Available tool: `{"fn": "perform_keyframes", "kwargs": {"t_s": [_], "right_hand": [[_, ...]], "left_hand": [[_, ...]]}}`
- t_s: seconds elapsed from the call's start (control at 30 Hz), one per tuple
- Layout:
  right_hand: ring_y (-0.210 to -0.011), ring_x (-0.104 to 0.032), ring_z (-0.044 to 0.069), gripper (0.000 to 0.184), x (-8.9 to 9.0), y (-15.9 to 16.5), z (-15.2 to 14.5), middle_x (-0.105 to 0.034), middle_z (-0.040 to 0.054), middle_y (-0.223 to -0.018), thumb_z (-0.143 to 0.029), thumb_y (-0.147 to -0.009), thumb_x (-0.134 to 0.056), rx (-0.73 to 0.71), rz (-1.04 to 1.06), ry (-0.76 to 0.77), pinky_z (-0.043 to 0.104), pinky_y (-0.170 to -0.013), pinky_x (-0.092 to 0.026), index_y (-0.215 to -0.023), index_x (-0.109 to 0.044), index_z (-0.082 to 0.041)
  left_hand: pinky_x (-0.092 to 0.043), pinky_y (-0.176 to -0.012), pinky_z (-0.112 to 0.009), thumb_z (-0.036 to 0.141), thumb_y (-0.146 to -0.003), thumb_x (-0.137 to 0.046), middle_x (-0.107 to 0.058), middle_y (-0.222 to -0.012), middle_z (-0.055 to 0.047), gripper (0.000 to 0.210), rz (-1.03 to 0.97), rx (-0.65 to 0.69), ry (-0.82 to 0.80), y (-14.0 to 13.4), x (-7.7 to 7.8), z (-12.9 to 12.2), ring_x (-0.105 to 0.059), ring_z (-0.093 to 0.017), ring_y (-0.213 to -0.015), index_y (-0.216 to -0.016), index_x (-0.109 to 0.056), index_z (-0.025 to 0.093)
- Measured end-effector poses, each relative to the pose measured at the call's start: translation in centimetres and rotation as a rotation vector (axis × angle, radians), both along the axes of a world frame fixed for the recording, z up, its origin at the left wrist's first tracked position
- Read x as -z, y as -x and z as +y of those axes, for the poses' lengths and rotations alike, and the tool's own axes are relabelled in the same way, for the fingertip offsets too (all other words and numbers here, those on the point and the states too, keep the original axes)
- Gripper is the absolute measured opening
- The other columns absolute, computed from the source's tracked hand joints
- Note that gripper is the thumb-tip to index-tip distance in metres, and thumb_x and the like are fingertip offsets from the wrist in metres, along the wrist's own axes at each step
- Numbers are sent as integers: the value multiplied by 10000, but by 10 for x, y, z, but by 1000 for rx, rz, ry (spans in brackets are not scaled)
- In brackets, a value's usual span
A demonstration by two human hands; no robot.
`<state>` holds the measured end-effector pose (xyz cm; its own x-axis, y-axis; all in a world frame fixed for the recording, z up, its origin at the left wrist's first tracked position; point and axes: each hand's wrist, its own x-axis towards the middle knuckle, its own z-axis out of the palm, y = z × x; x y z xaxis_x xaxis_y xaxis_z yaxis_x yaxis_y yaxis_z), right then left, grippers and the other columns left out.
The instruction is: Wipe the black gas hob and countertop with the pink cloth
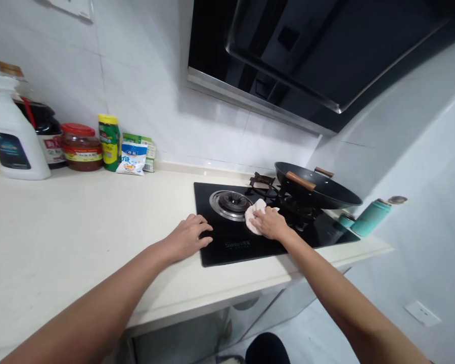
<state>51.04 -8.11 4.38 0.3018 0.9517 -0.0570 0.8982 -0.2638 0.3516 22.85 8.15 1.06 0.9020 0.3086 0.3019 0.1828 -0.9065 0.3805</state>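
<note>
A pale pink cloth (253,218) is bunched under my right hand (270,222), whose fingers press it onto the black glass gas stove (223,258). The cloth lies just right of the left burner (233,202), touching or close to its metal ring. My left hand (189,236) rests at the stove's left edge with its fingers loosely bent and apart, and holds nothing. A black wok (322,189) with wooden handles sits over the right burner, hiding most of it. A loose pan support (263,184) stands behind the cloth.
On the left of the counter (79,222) stand a white spray bottle (18,136), a red-lidded jar (81,149), a green shaker bottle (109,141) and a salt packet (132,159). A teal bottle (372,218) is at the right end. The range hood (258,96) hangs overhead.
</note>
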Motion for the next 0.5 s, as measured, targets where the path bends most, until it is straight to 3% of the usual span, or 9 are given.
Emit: {"fn": "perform_keyframes", "kwargs": {"t_s": [0.1,0.23,0.37,0.5], "right_hand": [[-1225,-426,342,364,9,22,-30,-518,50,-1404,-409,-1003,-401,-62,5,-95,521,-1005,-325,-1297,-615,-390],[-1097,-497,292,415,21,20,-81,-551,108,-1225,-546,-930,-505,127,62,-289,437,-959,-382,-1248,-639,-317],[-1029,-552,263,321,28,-3,-145,-587,107,-1083,-417,-885,-545,188,73,-268,387,-938,-402,-1125,-673,-248],[-965,-624,275,369,31,-32,-222,-642,109,-1067,-448,-878,-505,304,198,-194,399,-883,-440,-1149,-672,-261]], "left_hand": [[-406,-1058,-430,429,-915,-506,-610,-1273,-94,386,-3,0,7,3,0,0,-500,-272,-1217,-1179,-689,215],[-406,-1068,-423,440,-908,-513,-609,-1284,-90,384,-8,-6,17,6,-2,0,-503,-269,-1234,-1171,-694,226],[-404,-1076,-429,447,-895,-522,-613,-1282,-96,398,9,-10,42,5,-5,0,-506,-274,-1243,-1168,-699,218],[-429,-1055,-444,449,-881,-531,-634,-1253,-94,383,-25,-10,47,5,-7,-1,-537,-284,-1210,-1129,-714,222]]}}
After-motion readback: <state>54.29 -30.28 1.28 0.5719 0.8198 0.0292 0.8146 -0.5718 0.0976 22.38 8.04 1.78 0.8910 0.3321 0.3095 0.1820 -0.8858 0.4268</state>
